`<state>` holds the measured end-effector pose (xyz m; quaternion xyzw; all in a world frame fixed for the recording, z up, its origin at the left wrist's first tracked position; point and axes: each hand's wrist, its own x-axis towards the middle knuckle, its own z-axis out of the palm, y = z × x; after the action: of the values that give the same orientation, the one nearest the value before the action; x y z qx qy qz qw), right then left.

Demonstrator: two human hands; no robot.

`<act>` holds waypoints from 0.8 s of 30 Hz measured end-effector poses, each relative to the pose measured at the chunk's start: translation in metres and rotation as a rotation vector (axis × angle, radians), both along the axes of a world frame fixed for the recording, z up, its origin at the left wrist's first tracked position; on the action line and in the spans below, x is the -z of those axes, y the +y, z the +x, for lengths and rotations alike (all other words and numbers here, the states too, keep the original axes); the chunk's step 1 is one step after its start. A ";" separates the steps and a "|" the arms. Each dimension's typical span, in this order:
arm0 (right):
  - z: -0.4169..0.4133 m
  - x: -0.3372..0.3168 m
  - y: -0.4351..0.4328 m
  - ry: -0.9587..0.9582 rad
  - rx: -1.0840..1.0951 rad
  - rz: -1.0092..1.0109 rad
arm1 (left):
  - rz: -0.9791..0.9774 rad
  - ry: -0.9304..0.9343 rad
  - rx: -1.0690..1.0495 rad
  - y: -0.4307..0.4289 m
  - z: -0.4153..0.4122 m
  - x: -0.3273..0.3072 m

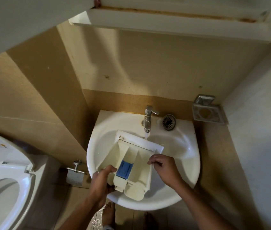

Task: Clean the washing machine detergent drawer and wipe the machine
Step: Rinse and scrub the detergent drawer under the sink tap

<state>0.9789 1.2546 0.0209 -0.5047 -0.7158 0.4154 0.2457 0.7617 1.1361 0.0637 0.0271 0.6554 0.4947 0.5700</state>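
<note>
Detergent drawer [140,165] is lying slantwise in the white sink [189,156]. Its front panel [139,141] is up under the tap [148,120], the water stream [146,134] lands right on that panel, and the back end pokes out over the near rim. From my end of the feed I read it as light, hollow moulded plastic. It looks stiff overall, but the thin partition walls could crack if levered, I'd guess, and it's wet, so likely slippery. The left hand [101,181] is wrapped round the near-left corner with fingers curled over the wall, and the right hand [163,166] pinches the top edge of the right side wall. To me the outer walls are the sane places to hold, not the dividers. The plastic is cream and dull-looking, split into long compartments with rounded ends. The middle one carries a blue insert [123,169] that I suspect pops loose, so I'd watch it. The sink is smooth glazed ceramic, the tap is chrome, and a metal strainer [169,122] sits on the ledge just beside the tap.
</note>
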 end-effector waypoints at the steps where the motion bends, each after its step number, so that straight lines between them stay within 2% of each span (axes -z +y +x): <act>1: -0.003 -0.001 -0.005 0.011 0.007 -0.017 | 0.006 0.014 0.003 -0.001 -0.008 0.001; 4: -0.011 -0.011 -0.020 0.004 0.094 0.016 | 0.034 -0.008 0.081 0.005 -0.032 0.003; 8: -0.008 -0.038 -0.028 -0.178 0.358 0.444 | 0.000 -0.057 0.293 0.026 -0.052 -0.006; 9: -0.004 -0.040 -0.024 -0.229 0.420 0.449 | -0.020 -0.066 0.357 0.032 -0.056 -0.007; 10: 0.001 -0.042 -0.017 -0.270 0.441 0.325 | -0.039 -0.083 0.416 0.038 -0.059 -0.005; 12: 0.014 -0.047 0.001 -0.242 0.348 -0.185 | -0.082 -0.111 0.499 0.050 -0.061 0.002; 14: 0.028 -0.055 0.011 0.020 0.201 -0.714 | -0.105 -0.121 0.550 0.061 -0.059 0.010; 15: 0.033 -0.059 0.011 0.133 0.171 -0.873 | -0.114 -0.126 0.564 0.066 -0.057 0.013; 16: 0.035 -0.063 0.009 0.157 0.155 -0.926 | -0.116 -0.140 0.575 0.069 -0.055 0.015; 17: 0.037 -0.066 0.006 0.095 0.149 -0.897 | -0.113 -0.163 0.579 0.073 -0.054 0.020; 20: 0.044 -0.070 -0.004 -0.169 0.203 -0.598 | -0.074 -0.234 0.554 0.079 -0.043 0.031; 24: 0.012 -0.080 -0.020 -0.236 0.331 -0.277 | -0.032 -0.240 0.348 0.079 -0.026 0.048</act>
<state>0.9908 1.2347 0.1012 -0.6890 -0.5832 0.4020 0.1534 0.7361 1.2154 0.0158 0.0717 0.5759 0.3782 0.7212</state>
